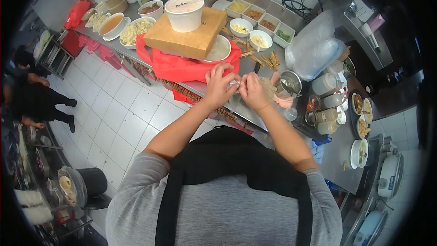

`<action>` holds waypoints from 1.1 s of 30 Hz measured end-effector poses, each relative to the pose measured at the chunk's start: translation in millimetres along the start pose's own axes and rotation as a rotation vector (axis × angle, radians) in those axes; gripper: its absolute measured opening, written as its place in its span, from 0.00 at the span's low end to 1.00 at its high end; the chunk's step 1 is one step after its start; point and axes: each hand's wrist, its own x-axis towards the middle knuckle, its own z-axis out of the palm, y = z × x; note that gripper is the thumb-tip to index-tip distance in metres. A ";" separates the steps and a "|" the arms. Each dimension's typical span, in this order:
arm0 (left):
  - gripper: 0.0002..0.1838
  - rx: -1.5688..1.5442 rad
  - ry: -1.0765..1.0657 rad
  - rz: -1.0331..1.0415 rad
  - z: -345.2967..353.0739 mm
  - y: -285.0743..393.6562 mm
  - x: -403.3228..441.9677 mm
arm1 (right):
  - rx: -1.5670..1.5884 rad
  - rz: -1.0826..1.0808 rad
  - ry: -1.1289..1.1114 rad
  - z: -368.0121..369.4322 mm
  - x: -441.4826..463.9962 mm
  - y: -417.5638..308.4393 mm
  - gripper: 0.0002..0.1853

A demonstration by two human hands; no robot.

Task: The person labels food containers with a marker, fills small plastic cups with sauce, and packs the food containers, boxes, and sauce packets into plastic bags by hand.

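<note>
My left hand point(219, 86) and my right hand point(253, 92) meet at the counter's front edge, fingers pinched together. Between the fingertips is a small whitish bit, too small to name. Just beyond my left hand lies a red plastic bag point(175, 69), spread around a round pale container point(219, 48). A brown cardboard box point(170, 36) rests over the bag and partly covers that container. On top of the box stands a white lidded tub point(184, 18) with writing on its lid. To the right of my right hand sits a metal pot point(290, 83), with a pink cloth point(284, 101) beside it.
Bowls of food, including an orange soup point(110, 25), line the counter's left. Topping trays point(269, 22) stand at the back, near scattered wooden clothespins point(271, 60). Squeeze bottles point(325, 84) and a clear plastic bag point(314, 48) are right. Another person point(38, 91) stands far left.
</note>
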 end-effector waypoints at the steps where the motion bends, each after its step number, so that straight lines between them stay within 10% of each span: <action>1: 0.10 0.018 0.028 0.035 -0.2 -1.0 -0.1 | 0.070 0.121 -0.017 1.3 -0.6 -2.2 0.09; 6: 0.11 0.036 0.102 0.098 -4.4 -1.7 7.0 | 0.306 0.437 -0.215 -26.8 19.9 -21.2 0.09; 9: 0.10 0.033 0.083 0.117 -7.3 -4.7 9.9 | 0.100 0.035 -0.191 -28.2 26.1 -6.9 0.10; 17: 0.18 0.073 0.127 0.083 -1.1 -11.2 -4.6 | -0.071 -0.117 -0.310 -16.2 38.8 -1.4 0.08; 27: 0.09 0.158 0.376 0.241 14.6 5.3 -7.1 | 0.354 0.268 -0.355 11.6 19.7 56.9 0.07; 31: 0.06 0.163 0.363 0.090 24.9 18.4 -18.8 | 0.790 0.758 -0.541 0.3 31.9 57.0 0.05; 33: 0.06 0.061 0.376 -0.100 26.1 31.4 -22.4 | 0.853 0.601 -0.556 8.4 28.5 73.6 0.06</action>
